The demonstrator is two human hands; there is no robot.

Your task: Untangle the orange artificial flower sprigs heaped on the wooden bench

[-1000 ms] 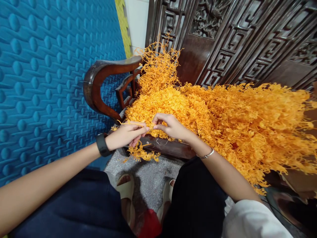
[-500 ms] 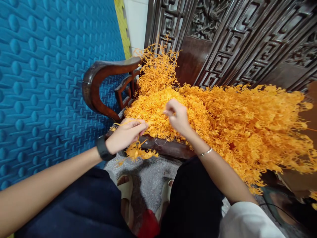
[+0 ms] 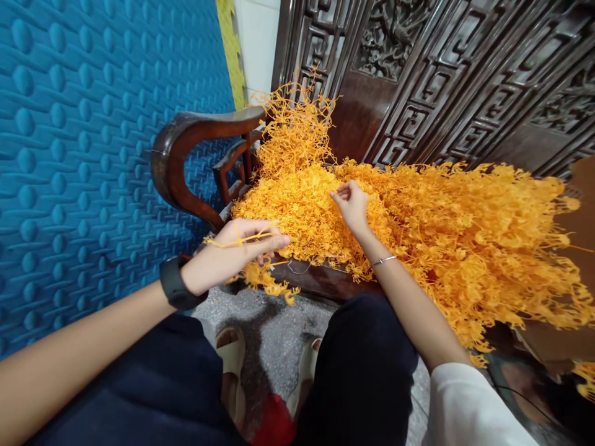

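My left hand [image 3: 232,251], wearing a black wristband, is closed on a thin orange branched plastic stem [image 3: 239,240] lying across the fingers and the back of the hand. Below that hand hangs a cluster of orange plastic sprigs [image 3: 269,282]; whether the fingers hold it too is hidden. My right hand [image 3: 352,204], with a silver bangle at the wrist, hovers over a heap of small orange plastic flower pieces [image 3: 302,210]. Its thumb and fingertips are pinched together; anything between them is too small to make out.
A dark wooden bench [image 3: 332,275] with a curved armrest [image 3: 167,148] and carved back [image 3: 390,43] bears the heap. Loose orange stems [image 3: 297,136] stand behind it, and a large mass of orange sprigs [image 3: 474,241] spreads rightward. Blue textured mat [image 3: 83,155] fills the left.
My right hand has moved right and slightly up, away from the left. My left hand has opened slightly and turned, so the branched stem shows across it.
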